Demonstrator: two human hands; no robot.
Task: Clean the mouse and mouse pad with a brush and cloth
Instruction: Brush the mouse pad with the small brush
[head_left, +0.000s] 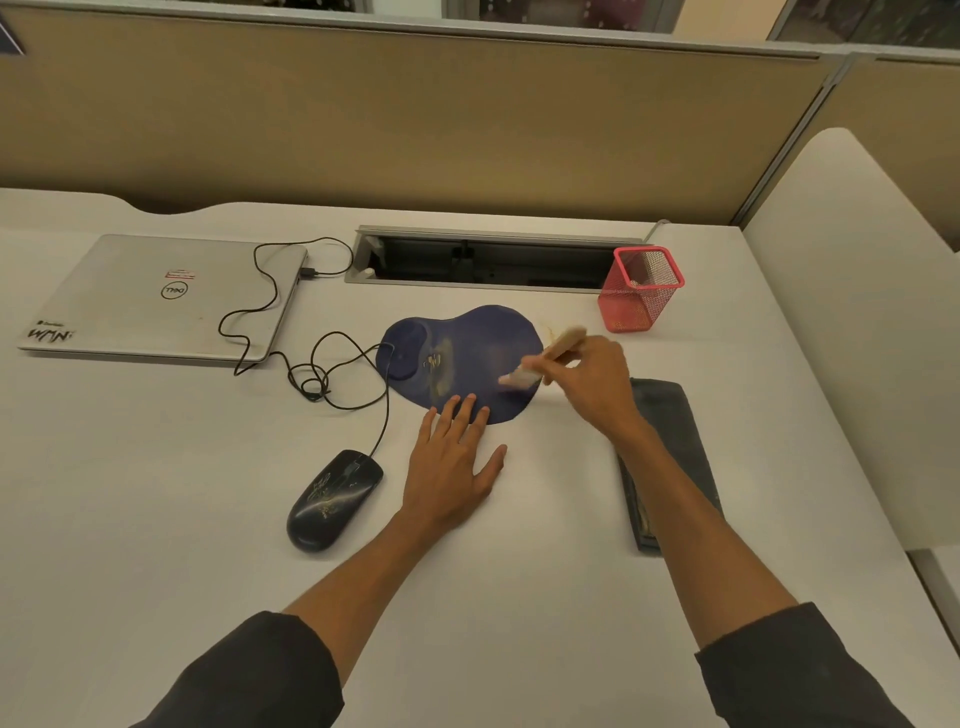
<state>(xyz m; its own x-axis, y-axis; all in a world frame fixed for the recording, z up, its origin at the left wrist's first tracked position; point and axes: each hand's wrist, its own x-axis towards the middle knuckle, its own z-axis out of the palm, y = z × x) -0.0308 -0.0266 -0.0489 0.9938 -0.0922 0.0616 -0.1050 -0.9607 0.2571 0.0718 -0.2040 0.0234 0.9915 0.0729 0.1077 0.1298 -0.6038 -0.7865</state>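
Desk (156, 467): brush (540, 358) in right grip (597, 382).

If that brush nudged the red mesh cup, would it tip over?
Quite possibly: the red mesh cup stands tall on a narrow base. It looks like thin wire mesh, nearly empty, so probably light; it might simply slide across the smooth desk.

An office cubicle: tan partition panels (415, 119) enclose a white worktop (156, 467) bearing a closed laptop (161, 299) and a cable hatch (488, 260).
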